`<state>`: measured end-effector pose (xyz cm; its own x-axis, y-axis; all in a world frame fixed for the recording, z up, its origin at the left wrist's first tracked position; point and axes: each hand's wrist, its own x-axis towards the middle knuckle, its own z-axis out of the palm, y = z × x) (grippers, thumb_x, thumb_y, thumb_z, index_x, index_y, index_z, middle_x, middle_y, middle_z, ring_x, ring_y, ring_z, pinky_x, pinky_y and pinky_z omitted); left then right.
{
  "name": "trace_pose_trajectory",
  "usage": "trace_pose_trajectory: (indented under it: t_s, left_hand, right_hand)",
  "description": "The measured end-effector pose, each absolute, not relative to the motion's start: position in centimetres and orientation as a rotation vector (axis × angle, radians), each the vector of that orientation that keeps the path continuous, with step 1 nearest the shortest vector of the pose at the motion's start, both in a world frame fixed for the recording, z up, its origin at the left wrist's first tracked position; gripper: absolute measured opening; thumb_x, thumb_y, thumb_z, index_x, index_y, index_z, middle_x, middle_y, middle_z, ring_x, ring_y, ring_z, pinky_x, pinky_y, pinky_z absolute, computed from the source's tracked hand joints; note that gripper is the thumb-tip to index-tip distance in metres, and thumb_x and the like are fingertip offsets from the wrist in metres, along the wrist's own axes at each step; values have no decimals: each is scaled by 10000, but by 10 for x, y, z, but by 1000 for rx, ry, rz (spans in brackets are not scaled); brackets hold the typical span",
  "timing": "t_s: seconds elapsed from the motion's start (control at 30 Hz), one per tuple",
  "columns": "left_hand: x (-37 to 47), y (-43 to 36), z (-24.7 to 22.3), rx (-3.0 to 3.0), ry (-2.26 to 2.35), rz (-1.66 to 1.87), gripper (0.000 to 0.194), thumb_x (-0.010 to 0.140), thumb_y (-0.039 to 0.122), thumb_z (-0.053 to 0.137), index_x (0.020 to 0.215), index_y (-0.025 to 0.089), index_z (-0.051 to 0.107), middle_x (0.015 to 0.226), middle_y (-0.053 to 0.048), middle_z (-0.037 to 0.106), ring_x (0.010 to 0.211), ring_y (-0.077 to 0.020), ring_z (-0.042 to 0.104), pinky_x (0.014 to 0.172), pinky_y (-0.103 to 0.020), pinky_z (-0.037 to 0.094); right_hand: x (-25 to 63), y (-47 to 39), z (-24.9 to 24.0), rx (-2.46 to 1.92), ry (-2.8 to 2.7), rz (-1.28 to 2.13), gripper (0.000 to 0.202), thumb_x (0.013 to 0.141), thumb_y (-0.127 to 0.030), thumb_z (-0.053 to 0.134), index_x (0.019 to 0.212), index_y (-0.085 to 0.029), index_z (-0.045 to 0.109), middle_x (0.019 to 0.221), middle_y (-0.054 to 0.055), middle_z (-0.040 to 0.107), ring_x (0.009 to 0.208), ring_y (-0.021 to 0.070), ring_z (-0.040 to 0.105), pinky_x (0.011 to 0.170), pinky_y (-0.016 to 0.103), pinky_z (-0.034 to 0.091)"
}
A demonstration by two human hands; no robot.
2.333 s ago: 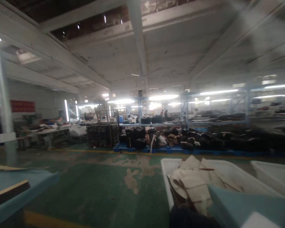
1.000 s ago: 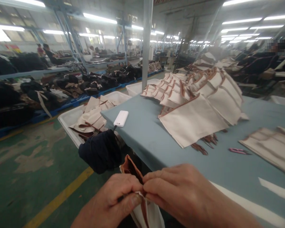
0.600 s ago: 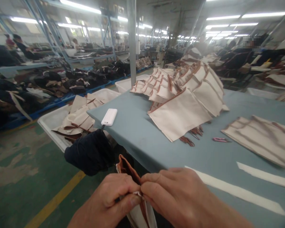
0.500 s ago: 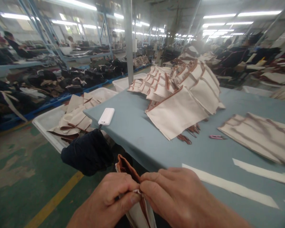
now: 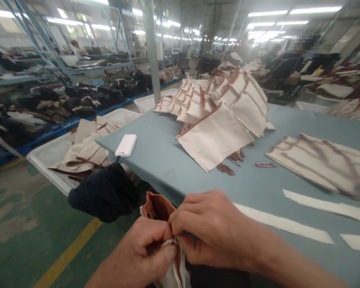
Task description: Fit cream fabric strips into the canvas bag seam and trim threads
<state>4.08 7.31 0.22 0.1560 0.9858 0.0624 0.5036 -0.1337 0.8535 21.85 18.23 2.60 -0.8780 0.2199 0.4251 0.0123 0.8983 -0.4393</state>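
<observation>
A cream fabric piece with a brown lining [image 5: 159,205] hangs just off the table's near edge, its brown mouth partly open. On its left side, my left hand [image 5: 147,250] is closed, pinching the cream edge between thumb and fingers. My right hand [image 5: 205,230] is closed on the same edge from the right, fingertips touching those of my left hand. The lower part of the piece drops out of the frame.
The blue-grey table [image 5: 168,170] bears a pile of cream pieces [image 5: 216,136], a white power bank [image 5: 126,145], pink snips [image 5: 264,165], flat cream pieces [image 5: 315,164] and pale strips [image 5: 282,222]. Left are a white bin [image 5: 48,162] and dark cloth [image 5: 105,192]. People sit farther back.
The view has shifted slightly, moving the table and pile left and up in frame. The mouth of the fabric piece gapes wider, and my right hand's fingers have turned and arched more.
</observation>
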Motion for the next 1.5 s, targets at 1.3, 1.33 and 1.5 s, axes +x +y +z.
trace_pose_trajectory:
  t_s: [1.3, 1.33, 1.5]
  left_hand:
    - [43, 89, -8, 1515, 1615, 1035, 431, 1013, 394, 474, 681, 175, 641, 638, 25, 547, 585, -127, 501, 546, -216, 377]
    - [48, 88, -9, 1529, 1631, 1055, 415, 1015, 385, 482, 697, 180, 653, 648, 23, 570, 596, -131, 529, 556, -210, 400]
    - [70, 85, -28, 1562, 1641, 1109, 400, 1036, 375, 446, 762, 198, 677, 713, 11, 667, 652, -153, 639, 639, -197, 512]
  right_hand:
    - [224, 139, -8, -1054, -1980, 1176, 153, 870, -371, 638, 839, -222, 652, 776, -6, 670, 710, 173, 590, 653, 284, 410]
    - [223, 137, -11, -1068, -1940, 1176, 158, 880, -369, 624, 820, -223, 636, 764, -9, 665, 702, 169, 592, 653, 282, 411]
    - [217, 128, -43, -1220, -1783, 1073, 135, 879, -309, 579, 769, -234, 558, 674, -37, 597, 602, 149, 552, 590, 273, 373]
